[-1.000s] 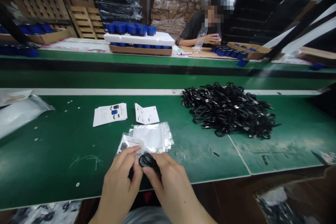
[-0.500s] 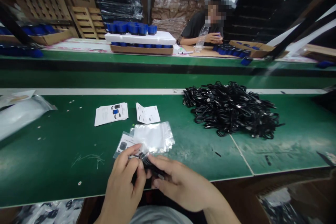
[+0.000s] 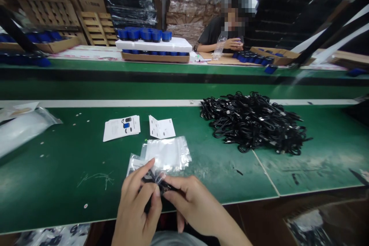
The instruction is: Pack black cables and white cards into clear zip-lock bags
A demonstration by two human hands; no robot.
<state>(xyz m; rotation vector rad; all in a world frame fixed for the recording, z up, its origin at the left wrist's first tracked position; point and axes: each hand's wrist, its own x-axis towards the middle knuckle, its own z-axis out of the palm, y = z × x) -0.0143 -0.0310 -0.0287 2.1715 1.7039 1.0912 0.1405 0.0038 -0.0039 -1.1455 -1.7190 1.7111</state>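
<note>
At the table's front edge, my left hand (image 3: 137,201) pinches a clear plastic bag (image 3: 133,162) with a printed sheet inside. My right hand (image 3: 196,201) grips a coiled black cable (image 3: 166,187) at the bag's mouth, partly inside it; fingers cover much of both. Just beyond lies a stack of clear zip bags (image 3: 167,153). Farther back are a pile of printed leaflets (image 3: 115,130) and one half-open folded leaflet (image 3: 162,127). A large heap of black cables (image 3: 253,123) spreads to the right.
A large plastic bag (image 3: 25,127) lies at far left. Beyond the green table (image 3: 72,169), a raised shelf carries a white foam tray (image 3: 152,44) with blue round parts and a clear bottle (image 3: 220,46). A person (image 3: 213,32) works behind it. Boxes with bagged items (image 3: 57,234) stand below the front edge.
The cable has moved farther into the bag's mouth, and my right fingers have closed in nearer to my left. The bag's printed sheet is now more covered by my left hand.
</note>
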